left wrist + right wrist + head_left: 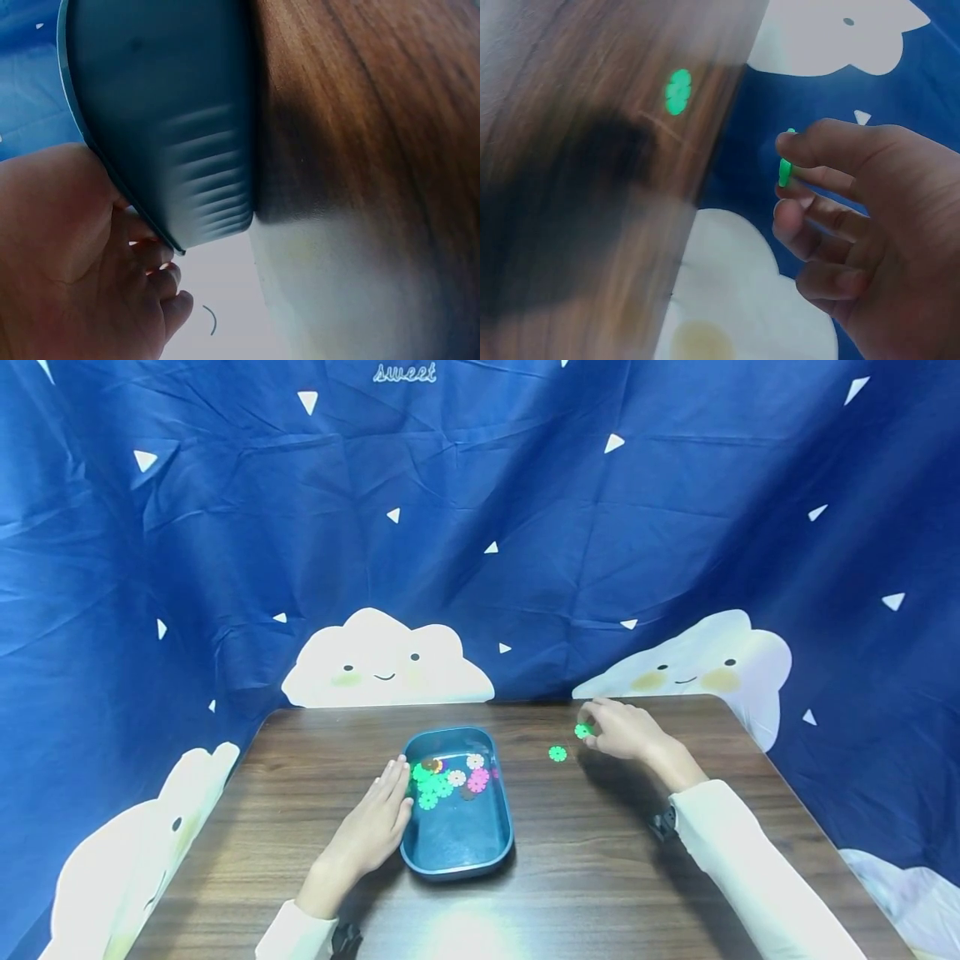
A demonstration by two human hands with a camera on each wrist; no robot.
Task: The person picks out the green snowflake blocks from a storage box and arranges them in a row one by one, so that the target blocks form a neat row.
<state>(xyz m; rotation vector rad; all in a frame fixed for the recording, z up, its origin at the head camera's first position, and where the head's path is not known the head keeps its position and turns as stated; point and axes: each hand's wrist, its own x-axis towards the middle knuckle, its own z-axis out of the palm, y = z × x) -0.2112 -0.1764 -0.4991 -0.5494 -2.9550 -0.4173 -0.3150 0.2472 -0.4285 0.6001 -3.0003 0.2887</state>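
A dark blue tray (pixel 457 852) sits mid-table holding several green, pink and white flower-shaped discs (pixel 446 777). My left hand (pixel 375 827) lies flat with straight fingers against the tray's left wall; the left wrist view shows the fingers (pixel 161 259) touching the tray's rim (pixel 172 127). My right hand (pixel 618 731) is at the far right of the table and pinches a green disc (pixel 582 731) between thumb and fingers; the right wrist view shows the same disc (pixel 784 169) edge-on. Another green disc (pixel 557 753) lies loose on the table to its left, and appears again as a green disc (pixel 678 91).
The brown wooden table (pixel 600 877) is backed by a blue curtain (pixel 525 527) with white clouds and triangles. A bright light patch falls on the table's front edge (pixel 465 935).
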